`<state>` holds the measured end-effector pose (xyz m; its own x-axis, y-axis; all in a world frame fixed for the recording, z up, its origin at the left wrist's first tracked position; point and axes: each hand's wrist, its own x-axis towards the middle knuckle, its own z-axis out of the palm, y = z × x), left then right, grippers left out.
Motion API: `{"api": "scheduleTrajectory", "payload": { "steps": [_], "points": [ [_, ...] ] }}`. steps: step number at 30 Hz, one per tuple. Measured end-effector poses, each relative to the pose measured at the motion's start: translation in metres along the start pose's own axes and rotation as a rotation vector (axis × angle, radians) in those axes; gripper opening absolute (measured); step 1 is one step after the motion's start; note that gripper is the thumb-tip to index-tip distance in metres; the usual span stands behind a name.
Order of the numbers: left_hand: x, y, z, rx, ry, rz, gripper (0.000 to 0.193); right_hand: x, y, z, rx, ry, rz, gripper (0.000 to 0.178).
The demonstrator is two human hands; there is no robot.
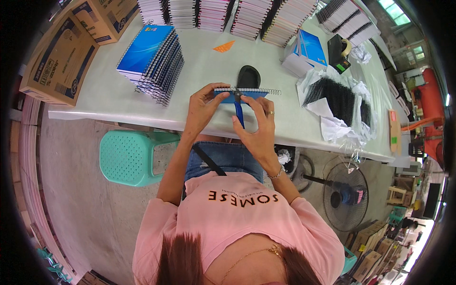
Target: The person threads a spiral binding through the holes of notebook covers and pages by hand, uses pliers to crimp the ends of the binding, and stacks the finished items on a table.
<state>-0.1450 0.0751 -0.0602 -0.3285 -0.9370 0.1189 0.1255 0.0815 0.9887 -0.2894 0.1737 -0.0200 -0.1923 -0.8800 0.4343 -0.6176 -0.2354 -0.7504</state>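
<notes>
A small blue-covered notebook (pixel 256 94) stands on its edge at the table's front, a wire coil (pixel 274 91) along its top. The coil's right end sticks out past the cover. My left hand (pixel 203 107) pinches the notebook's left end between thumb and fingers. Blue-handled pliers (pixel 239 113) sit in my right hand (pixel 259 124), their dark jaws up at the coil near the middle. The right thumb and index finger are around the handles; what exactly the jaws touch is too small to tell. Just behind the notebook lies a black oval object (pixel 249 76).
Left stands a stack of blue spiral notebooks (pixel 149 57) beside cardboard boxes (pixel 64 59). More notebook stacks (pixel 213 14) line the back. To the right are loose blue-covered books (pixel 308 52), a tape dispenser (pixel 338 54) and black coils (pixel 332 97) on crumpled paper. A green stool (pixel 126 159) and fan (pixel 344 197) flank me.
</notes>
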Motion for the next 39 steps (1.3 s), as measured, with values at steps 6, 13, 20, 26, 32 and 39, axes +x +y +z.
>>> {"api": "scheduleTrajectory", "payload": {
  "steps": [6, 13, 20, 26, 32, 39],
  "points": [
    [0.000, 0.006, 0.001, -0.051, -0.009, 0.027, 0.025, -0.004, 0.002, 0.011, -0.066, -0.068, -0.037, 0.049],
    [-0.003, 0.005, -0.001, -0.036, -0.030, 0.010, 0.025, -0.008, 0.002, 0.019, -0.134, -0.031, -0.115, 0.049],
    [-0.007, 0.009, 0.001, -0.003, -0.007, 0.005, 0.035, -0.008, 0.000, 0.022, -0.104, -0.032, -0.090, 0.048],
    [-0.011, 0.012, 0.009, 0.067, 0.070, 0.027, 0.035, -0.009, -0.003, 0.018, 0.388, -0.226, 0.274, 0.042],
    [-0.017, 0.019, 0.012, 0.213, 0.180, 0.099, 0.031, 0.009, -0.004, -0.005, 1.218, -0.536, 0.710, 0.036],
    [-0.011, 0.112, -0.012, 0.176, 0.469, 0.190, 0.024, 0.026, 0.061, -0.044, 0.075, -0.262, 0.093, 0.032]
  ]
}}
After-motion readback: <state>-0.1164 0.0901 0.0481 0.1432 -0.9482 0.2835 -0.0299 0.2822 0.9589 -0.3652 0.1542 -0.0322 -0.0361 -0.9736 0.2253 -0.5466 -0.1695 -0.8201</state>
